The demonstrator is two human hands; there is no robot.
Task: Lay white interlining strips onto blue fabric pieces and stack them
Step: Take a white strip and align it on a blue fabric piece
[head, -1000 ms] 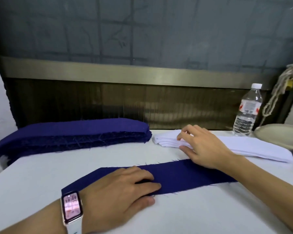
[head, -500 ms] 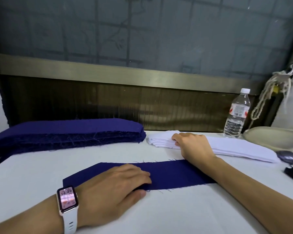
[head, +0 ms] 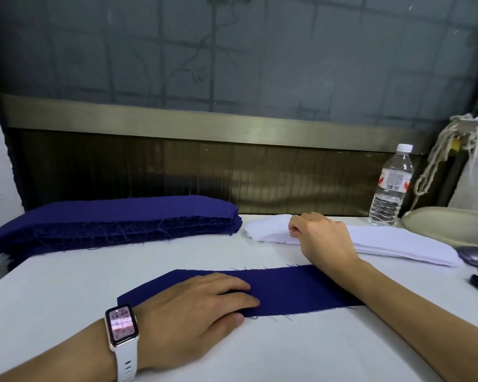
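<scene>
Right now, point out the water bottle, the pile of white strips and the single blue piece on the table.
water bottle (head: 393, 181): head view, on its label.
pile of white strips (head: 398, 241): head view, on the top strip's bare stretch.
single blue piece (head: 290, 286): head view, on its bare middle.

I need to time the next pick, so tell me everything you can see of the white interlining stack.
The interlining stack is a low pile of long, thin white strips, soft-looking, lying flat on the white table at the far right, running left to right. Layer edges show along its near side; the left end is rounded. The right hand rests across it near that end, fingers curled on the top layers, seemingly pinching them.
</scene>
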